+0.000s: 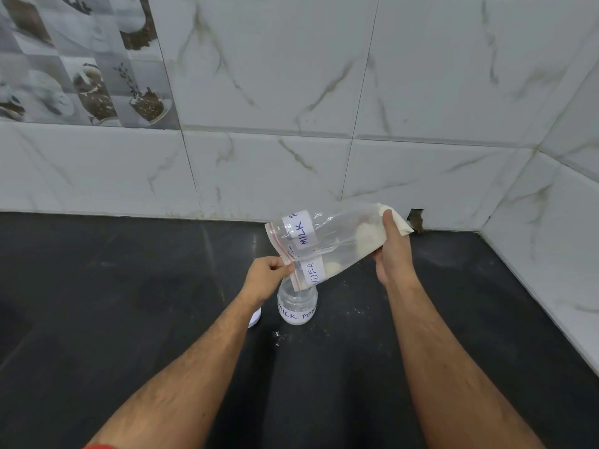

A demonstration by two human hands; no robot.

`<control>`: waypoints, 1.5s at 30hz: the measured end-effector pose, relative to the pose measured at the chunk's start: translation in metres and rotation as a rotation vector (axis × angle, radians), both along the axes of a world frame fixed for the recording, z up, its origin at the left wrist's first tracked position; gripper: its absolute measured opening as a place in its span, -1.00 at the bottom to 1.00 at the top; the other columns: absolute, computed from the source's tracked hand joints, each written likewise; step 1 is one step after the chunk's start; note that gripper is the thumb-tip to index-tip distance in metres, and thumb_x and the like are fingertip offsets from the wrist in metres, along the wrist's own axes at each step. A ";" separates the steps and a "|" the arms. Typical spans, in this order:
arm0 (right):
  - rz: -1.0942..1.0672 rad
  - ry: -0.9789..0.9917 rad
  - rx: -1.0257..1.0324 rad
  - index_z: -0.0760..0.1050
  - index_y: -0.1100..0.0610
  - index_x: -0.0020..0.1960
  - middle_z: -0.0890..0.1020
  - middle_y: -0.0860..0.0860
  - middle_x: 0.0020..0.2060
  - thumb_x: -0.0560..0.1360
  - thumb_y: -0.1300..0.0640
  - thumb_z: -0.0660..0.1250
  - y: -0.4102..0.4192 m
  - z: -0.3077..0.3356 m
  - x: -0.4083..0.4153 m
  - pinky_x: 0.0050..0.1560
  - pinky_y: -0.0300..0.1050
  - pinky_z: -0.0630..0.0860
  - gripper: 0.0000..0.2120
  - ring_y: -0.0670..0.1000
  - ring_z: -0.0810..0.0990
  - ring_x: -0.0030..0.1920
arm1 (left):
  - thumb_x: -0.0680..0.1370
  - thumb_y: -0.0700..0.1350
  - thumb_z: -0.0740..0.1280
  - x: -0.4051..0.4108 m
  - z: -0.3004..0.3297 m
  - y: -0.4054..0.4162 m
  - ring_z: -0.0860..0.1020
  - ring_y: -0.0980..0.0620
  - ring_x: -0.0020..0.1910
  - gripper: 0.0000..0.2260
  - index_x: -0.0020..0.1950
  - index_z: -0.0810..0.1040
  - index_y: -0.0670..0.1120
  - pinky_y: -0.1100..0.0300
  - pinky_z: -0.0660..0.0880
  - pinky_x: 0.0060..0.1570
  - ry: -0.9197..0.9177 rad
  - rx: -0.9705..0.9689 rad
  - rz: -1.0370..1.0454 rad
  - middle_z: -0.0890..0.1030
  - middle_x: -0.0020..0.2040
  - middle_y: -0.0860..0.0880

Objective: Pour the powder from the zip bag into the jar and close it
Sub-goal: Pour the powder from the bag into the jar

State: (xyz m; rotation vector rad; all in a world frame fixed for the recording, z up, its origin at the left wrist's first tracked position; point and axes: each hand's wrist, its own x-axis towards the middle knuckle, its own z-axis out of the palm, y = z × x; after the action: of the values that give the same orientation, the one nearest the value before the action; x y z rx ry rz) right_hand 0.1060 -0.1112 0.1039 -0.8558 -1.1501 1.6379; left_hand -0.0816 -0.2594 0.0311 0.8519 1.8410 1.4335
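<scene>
A clear zip bag (334, 236) with a red zip strip and a white label reading MILK POWDER is held tilted, its mouth pointing down into a small clear jar (297, 306) labelled MILK POWDER. White powder lies in clumps inside the bag near its raised end. My left hand (266, 276) pinches the bag's mouth edge just above the jar. My right hand (393, 251) grips the bag's raised bottom end. A white lid (255, 319) lies left of the jar, mostly hidden behind my left forearm.
The jar stands on a dark countertop (129, 319) with specks of spilled powder (277, 335) in front of and right of it. Marble-look wall tiles (291, 124) close off the back and right side, forming a corner at the right.
</scene>
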 end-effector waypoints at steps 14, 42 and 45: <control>0.054 -0.038 0.134 0.46 0.06 0.31 0.66 0.06 0.12 0.65 -0.02 0.21 -0.017 0.009 -0.013 0.03 -0.01 0.59 -0.72 0.06 0.65 0.13 | 0.53 -0.10 0.44 0.001 -0.025 -0.002 0.22 0.08 -0.42 -0.61 -0.39 0.31 -0.10 0.17 0.22 -0.36 0.077 -0.008 0.076 0.31 -0.44 0.02; 0.174 0.004 -0.016 0.41 0.09 0.41 0.60 0.09 0.29 0.23 -0.57 0.32 -0.035 0.005 -0.008 0.29 0.16 0.51 -0.02 0.10 0.58 0.30 | 0.53 -0.14 0.43 0.007 -0.045 -0.010 0.43 0.06 -0.26 -0.78 -0.14 0.59 -0.31 0.13 0.42 -0.18 0.024 0.034 0.141 0.54 -0.28 -0.07; 0.197 -0.094 0.035 0.47 0.11 0.38 0.65 0.10 0.24 0.36 -0.32 0.47 -0.038 0.001 -0.010 0.18 0.14 0.57 -0.25 0.13 0.60 0.28 | 0.54 -0.16 0.43 0.008 -0.044 -0.010 0.40 0.08 -0.30 -0.78 -0.23 0.56 -0.26 0.16 0.41 -0.20 -0.006 0.033 0.138 0.51 -0.33 -0.02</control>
State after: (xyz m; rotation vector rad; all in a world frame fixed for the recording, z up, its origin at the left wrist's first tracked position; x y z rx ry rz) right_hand 0.0956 -0.1489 0.1046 -0.8259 -1.3604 1.7456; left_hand -0.0736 -0.2698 -0.0129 0.7481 1.9073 1.5533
